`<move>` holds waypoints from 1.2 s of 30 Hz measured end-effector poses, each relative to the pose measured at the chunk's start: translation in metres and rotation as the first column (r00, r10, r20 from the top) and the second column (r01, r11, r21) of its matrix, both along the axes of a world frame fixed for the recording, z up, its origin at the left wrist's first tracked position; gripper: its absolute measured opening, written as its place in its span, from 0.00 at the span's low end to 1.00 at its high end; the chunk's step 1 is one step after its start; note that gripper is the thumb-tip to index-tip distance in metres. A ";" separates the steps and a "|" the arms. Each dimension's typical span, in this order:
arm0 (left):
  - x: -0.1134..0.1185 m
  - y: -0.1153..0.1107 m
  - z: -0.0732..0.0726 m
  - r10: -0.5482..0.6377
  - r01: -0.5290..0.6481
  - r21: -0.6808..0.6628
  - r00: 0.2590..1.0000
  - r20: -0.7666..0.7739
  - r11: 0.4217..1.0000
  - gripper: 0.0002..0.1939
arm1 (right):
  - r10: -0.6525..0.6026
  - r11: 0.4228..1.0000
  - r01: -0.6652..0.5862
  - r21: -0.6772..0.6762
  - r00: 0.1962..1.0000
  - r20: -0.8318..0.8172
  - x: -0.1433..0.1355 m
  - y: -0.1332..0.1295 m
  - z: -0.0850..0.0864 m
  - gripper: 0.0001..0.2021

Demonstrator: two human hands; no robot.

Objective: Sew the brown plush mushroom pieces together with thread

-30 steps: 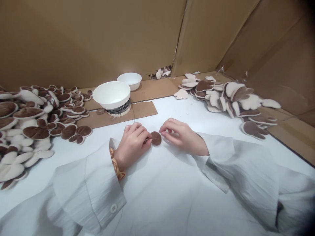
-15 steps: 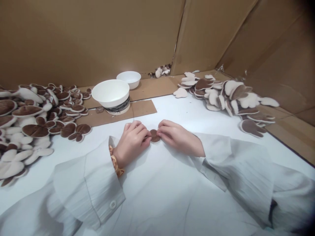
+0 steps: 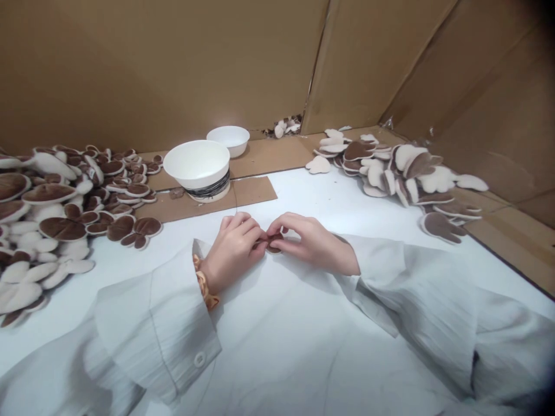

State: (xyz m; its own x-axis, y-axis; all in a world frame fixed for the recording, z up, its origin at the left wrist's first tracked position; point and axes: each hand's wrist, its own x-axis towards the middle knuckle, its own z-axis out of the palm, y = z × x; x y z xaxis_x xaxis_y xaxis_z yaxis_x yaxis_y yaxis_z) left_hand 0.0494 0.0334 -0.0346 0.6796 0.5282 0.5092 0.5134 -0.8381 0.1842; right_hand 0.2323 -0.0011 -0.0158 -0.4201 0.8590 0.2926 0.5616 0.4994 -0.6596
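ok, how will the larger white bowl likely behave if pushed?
The larger white bowl is probably light, since it looks thin-walled. Pushed high, it may tip, as it narrows downward. The dark wound band might add some grip.

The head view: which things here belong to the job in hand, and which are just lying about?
Seemingly in use:
- left hand and right hand, both at a brown piece
- black thread around the big bowl; a strand seems to run towards the left hand

Apparently just lying about, untouched:
- small bowl
- left pile
- right pile
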 end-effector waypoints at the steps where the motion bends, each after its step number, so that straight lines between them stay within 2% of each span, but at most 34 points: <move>1: 0.000 0.000 0.000 -0.004 0.004 0.003 1.000 0.001 1.000 0.03 | -0.013 1.000 0.013 -0.021 1.000 0.006 -0.001 0.000 -0.001 0.03; 8: 0.000 0.001 -0.002 -0.013 0.013 0.010 1.000 -0.008 1.000 0.04 | -0.051 0.997 0.058 -0.048 0.989 0.137 -0.002 0.002 0.003 0.03; 12: -0.001 0.002 -0.001 -0.015 0.015 0.003 1.000 -0.023 1.000 0.05 | -0.001 0.997 0.016 -0.078 0.981 0.193 -0.001 0.005 0.005 0.02; 18: -0.002 0.002 0.000 -0.020 0.020 -0.016 0.999 -0.036 1.000 0.05 | 0.042 0.995 -0.024 -0.098 0.981 0.188 0.001 0.006 0.006 0.03; 28: -0.001 0.001 -0.001 -0.008 0.005 -0.067 0.999 -0.046 0.998 0.04 | -0.036 0.995 0.060 -0.080 0.960 0.276 -0.007 0.003 0.009 0.04; 32: -0.002 0.002 -0.002 -0.010 0.006 -0.068 0.999 -0.049 0.998 0.05 | -0.066 0.989 0.098 -0.112 0.965 0.254 -0.009 -0.001 0.008 0.05; 36: -0.002 0.002 -0.001 -0.012 0.007 -0.084 0.998 -0.060 0.996 0.05 | -0.125 0.987 0.143 -0.071 0.968 0.219 -0.012 -0.002 0.002 0.01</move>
